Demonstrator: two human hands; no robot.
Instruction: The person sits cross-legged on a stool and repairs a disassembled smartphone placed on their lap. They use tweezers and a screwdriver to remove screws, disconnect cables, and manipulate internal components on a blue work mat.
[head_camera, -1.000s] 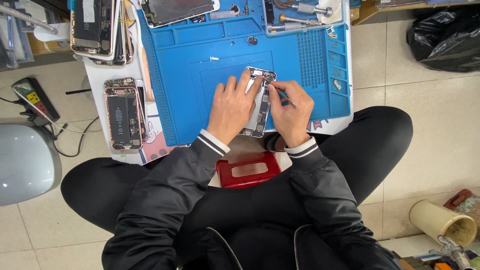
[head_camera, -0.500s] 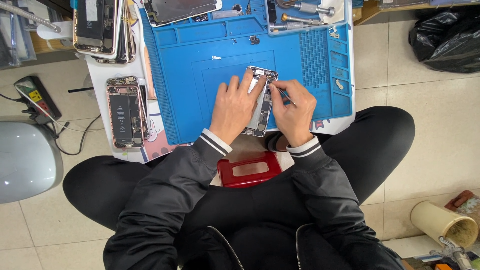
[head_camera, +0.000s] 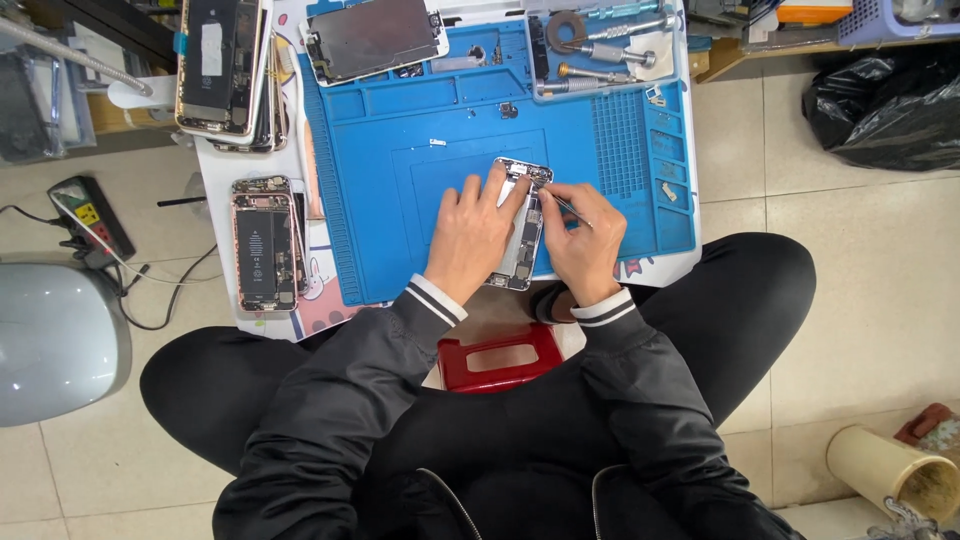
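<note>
A red tray (head_camera: 503, 356) sits nearest, at the person's lap against the worktop's (head_camera: 222, 300) near edge; what it holds cannot be told. Just beyond it both hands work on an opened phone (head_camera: 522, 222) lying on the blue mat (head_camera: 400, 180). The left hand (head_camera: 472, 238) lies flat on the phone's left side, fingers spread and pressing it down. The right hand (head_camera: 580, 240) is curled narrow around a thin tool (head_camera: 565, 207), its tip at the phone's upper part.

To the left, off the mat, a second phone (head_camera: 265, 243) lies open with its battery showing. On the floor beside the worktop are a small meter (head_camera: 92, 215) with wires and a grey rounded stool (head_camera: 55, 340).

At the mat's far right corner a clear parts tray (head_camera: 668, 70) holds several screwdrivers (head_camera: 610, 50) and a round roll of tape (head_camera: 566, 27). The small moulded compartments along the mat's right edge hold a few tiny parts, too small to tell apart. A screen panel (head_camera: 372, 38) lies face down at the mat's far edge, and a stack of phones (head_camera: 222, 68) rests at the worktop's far left. A black bag (head_camera: 885, 110) lies on the floor at far right, and a cardboard tube (head_camera: 890, 470) lies near right.
</note>
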